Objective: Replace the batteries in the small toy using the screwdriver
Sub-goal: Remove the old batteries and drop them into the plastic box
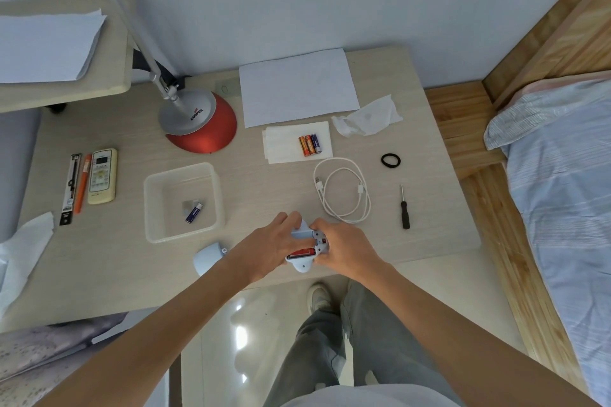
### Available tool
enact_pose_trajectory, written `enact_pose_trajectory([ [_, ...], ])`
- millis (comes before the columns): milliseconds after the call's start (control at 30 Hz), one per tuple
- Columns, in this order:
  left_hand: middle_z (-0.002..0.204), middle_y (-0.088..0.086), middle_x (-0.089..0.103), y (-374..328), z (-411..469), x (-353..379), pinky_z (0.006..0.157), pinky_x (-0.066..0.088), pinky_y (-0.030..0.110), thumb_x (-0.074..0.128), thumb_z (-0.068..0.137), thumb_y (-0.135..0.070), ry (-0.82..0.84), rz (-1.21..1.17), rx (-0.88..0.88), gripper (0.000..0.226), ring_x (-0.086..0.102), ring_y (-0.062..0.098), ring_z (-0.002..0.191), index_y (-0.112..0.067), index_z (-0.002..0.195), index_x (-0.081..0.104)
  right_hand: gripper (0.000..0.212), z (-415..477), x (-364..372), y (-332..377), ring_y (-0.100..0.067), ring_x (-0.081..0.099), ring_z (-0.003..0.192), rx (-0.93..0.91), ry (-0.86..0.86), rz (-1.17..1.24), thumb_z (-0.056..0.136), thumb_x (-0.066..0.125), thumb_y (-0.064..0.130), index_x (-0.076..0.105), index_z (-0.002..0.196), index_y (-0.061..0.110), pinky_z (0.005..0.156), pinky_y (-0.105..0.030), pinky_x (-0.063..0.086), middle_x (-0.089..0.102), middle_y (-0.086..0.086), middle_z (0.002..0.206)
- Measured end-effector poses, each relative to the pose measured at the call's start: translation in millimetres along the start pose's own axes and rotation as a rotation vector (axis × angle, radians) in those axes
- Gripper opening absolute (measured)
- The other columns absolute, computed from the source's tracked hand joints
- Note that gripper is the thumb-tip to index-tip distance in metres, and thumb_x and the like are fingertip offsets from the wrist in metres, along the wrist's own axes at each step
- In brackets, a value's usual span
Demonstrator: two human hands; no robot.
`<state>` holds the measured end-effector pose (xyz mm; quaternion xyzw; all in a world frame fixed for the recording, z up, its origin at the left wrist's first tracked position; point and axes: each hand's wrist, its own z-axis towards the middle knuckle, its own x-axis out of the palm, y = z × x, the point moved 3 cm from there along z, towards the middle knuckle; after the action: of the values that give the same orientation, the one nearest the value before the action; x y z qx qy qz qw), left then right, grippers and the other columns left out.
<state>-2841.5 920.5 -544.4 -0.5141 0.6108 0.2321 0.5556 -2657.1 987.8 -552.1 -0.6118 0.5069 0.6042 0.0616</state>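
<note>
1. While both hands close round the toy (pixel 305 249) at lower centre of the frame, its battery bay faces up, cover off. Left hand (pixel 269 246) cups the left side, fingers curled over the far edge; right hand (pixel 342 249) clamps the right side, fingertips pressed at the bay rim. Neither hand is spread; both are pinching the toy.
2. One red cell (pixel 300 254) sits in the near slot. The far slot looks empty, pale blue plastic showing.
3. Just left of the left wrist lies a pale blue cover (pixel 208 258) near the table edge.
4. Left of centre: a clear tub (pixel 150 208) with one blue cell (pixel 194 212) in it, likely a spent one.
5. Upper centre: three fresh cells (pixel 310 145) side by side on a napkin (pixel 281 145).
6. Right of centre: a white cable (pixel 342 190) coiled, then the screwdriver (pixel 404 208) lying apart, untouched.
7. Judgement: mid-swap, with the old cells partly out or the new ones partly in; cannot tell which the red cell is.
8. Risks:
   - Toy is held at the near table edge; a slip while prying would drop it or the cell to the floor.
   - Red cell resembles two of the fresh ones; old and new could get mixed.
   - Polarity marks are too small to read; a reversed cell is possible.
   - No screw is visible anywhere; it may be lost before the cover goes back.
</note>
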Motion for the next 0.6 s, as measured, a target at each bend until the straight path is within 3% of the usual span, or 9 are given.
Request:
enact_pose_trajectory([
  [300, 0.142, 0.009, 0.05, 8.6, -7.2, 6.1, 0.082, 0.066, 0.033, 0.093, 0.084, -0.03, -0.022, -0.037, 0.028, 0.081, 0.057, 0.021, 0.116, -0.035, 0.151, 0.046, 0.062, 0.4, 2.2, -1.3, -0.016, 0.071, 0.088, -0.014, 0.002, -0.008, 0.08, 0.085, 0.045, 0.055, 0.13, 0.024, 0.08, -0.03, 0.06, 0.074, 0.002, 0.108],
  [600, 0.141, 0.008, 0.049, 3.6, -6.8, 5.1, 0.084, 0.066, 0.031, 0.094, 0.083, -0.03, -0.019, 0.021, 0.086, 0.079, 0.058, 0.02, 0.114, -0.041, 0.145, 0.045, 0.056, 2.3, 2.3, -3.1, -0.016, 0.068, 0.083, -0.001, 0.004, -0.015, 0.082, 0.083, 0.044, 0.057, 0.126, 0.024, 0.073, -0.027, 0.054, 0.074, 0.003, 0.102],
])
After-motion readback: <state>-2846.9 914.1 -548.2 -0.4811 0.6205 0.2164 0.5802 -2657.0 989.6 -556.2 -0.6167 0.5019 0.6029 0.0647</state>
